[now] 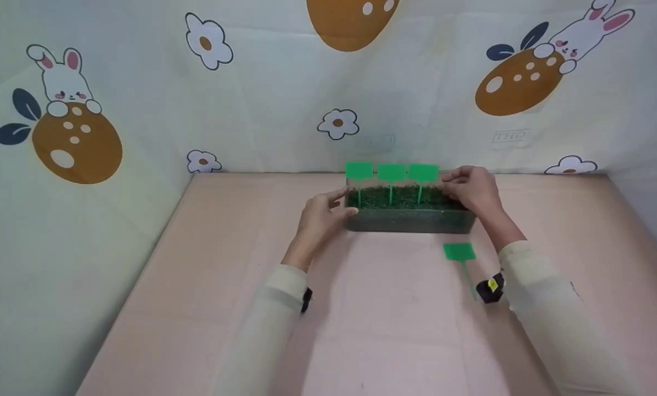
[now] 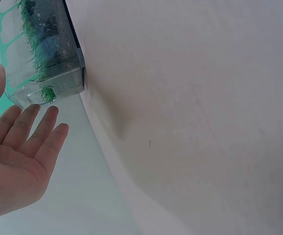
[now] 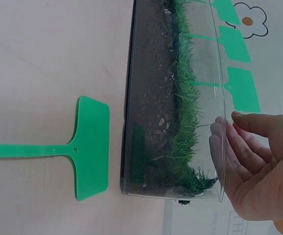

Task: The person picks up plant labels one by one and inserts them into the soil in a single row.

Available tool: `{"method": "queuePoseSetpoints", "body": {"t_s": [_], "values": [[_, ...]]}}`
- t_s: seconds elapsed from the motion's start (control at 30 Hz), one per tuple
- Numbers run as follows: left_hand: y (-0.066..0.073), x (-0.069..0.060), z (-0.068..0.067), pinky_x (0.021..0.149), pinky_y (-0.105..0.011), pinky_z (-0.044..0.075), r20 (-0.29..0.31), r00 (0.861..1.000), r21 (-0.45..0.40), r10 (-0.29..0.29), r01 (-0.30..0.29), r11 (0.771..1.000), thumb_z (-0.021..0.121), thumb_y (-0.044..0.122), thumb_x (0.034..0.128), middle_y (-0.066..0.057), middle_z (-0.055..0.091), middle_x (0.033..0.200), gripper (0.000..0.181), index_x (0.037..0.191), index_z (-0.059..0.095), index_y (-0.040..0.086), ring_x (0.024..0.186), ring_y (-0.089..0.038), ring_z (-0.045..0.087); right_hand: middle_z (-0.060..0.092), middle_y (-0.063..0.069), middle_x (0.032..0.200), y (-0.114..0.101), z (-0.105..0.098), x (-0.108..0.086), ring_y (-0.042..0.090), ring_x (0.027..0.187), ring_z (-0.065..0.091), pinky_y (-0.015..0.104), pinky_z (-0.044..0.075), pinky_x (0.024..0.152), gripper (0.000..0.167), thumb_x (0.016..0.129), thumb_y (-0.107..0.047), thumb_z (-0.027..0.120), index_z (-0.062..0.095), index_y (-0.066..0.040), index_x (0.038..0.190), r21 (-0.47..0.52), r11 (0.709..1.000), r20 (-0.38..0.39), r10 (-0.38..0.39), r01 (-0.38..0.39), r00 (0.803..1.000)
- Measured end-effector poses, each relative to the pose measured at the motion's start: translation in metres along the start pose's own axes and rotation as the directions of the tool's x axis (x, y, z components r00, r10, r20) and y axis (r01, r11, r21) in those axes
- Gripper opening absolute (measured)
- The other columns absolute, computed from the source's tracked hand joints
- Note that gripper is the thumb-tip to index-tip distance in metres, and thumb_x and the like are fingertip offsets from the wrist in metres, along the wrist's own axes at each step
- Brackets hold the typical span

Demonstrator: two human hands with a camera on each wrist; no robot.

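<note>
A clear box planter (image 1: 411, 221) with dark soil and green grass (image 3: 186, 107) sits at the back of the table. Three green plant labels (image 1: 391, 172) stand upright in the grass, side by side from the left end. At that end my left hand (image 1: 322, 219) touches the box, thumb near the front rim and fingers loosely extended by the end wall. My right hand (image 1: 476, 190) is over the right end, fingers bent loosely; nothing shows between them in the right wrist view. A fourth green plant label (image 1: 459, 252) lies flat before the box.
The table (image 1: 394, 330) has a pinkish covering. Behind it hangs a cloth (image 1: 273, 99) printed with rabbits and flowers, close to the planter's back. A black wrist device (image 1: 490, 288) is by the right sleeve, near the loose label's stem.
</note>
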State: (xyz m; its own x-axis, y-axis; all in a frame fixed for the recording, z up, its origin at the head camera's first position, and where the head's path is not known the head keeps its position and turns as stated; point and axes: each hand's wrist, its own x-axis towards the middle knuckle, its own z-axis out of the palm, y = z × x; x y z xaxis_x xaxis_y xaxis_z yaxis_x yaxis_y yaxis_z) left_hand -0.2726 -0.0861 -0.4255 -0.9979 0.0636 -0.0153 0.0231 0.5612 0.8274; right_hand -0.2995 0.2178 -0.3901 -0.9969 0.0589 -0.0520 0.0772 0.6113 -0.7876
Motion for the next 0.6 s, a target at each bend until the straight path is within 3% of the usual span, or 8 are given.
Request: {"method": "queuePoseSetpoints", "body": {"t_s": [0.2, 0.43, 0.6], "values": [[0.000, 0.000, 0.000, 0.109, -0.041, 0.048, 0.003, 1.000, 0.002, -0.003, 0.003, 1.000, 0.075, 0.029, 0.0897, 0.003, 0.052, 0.150, 0.057, 0.143, 0.055, 0.026, 0.135, -0.022, 0.056, 0.073, 0.018, 0.113, 0.001, -0.002, -0.001, 0.011, 0.083, 0.068, 0.025, 0.058, 0.074, 0.027, 0.095, -0.022, 0.067, 0.069, -0.002, 0.113, -0.004, 1.000, 0.000, 0.009, -0.009, 1.000], [-0.001, 0.001, 0.000, 0.107, -0.039, 0.050, 0.014, 0.999, -0.004, -0.030, 0.030, 1.000, 0.075, 0.031, 0.0893, 0.001, 0.053, 0.150, 0.060, 0.145, 0.054, 0.026, 0.135, -0.021, 0.055, 0.076, 0.009, 0.099, 0.003, -0.008, -0.003, 0.011, 0.083, 0.071, 0.025, 0.059, 0.074, 0.026, 0.096, -0.023, 0.066, 0.069, -0.001, 0.110, -0.003, 1.000, 0.000, 0.001, -0.001, 1.000], [0.000, 0.001, 0.000, 0.108, -0.039, 0.049, 0.018, 0.999, -0.010, -0.032, 0.033, 0.999, 0.075, 0.031, 0.0899, 0.004, 0.052, 0.151, 0.059, 0.145, 0.053, 0.027, 0.136, -0.021, 0.054, 0.075, 0.008, 0.099, 0.003, -0.012, -0.004, 0.012, 0.085, 0.070, 0.022, 0.059, 0.074, 0.029, 0.095, -0.025, 0.068, 0.068, -0.001, 0.112, 0.009, 1.000, 0.009, 0.019, -0.019, 1.000]]}}
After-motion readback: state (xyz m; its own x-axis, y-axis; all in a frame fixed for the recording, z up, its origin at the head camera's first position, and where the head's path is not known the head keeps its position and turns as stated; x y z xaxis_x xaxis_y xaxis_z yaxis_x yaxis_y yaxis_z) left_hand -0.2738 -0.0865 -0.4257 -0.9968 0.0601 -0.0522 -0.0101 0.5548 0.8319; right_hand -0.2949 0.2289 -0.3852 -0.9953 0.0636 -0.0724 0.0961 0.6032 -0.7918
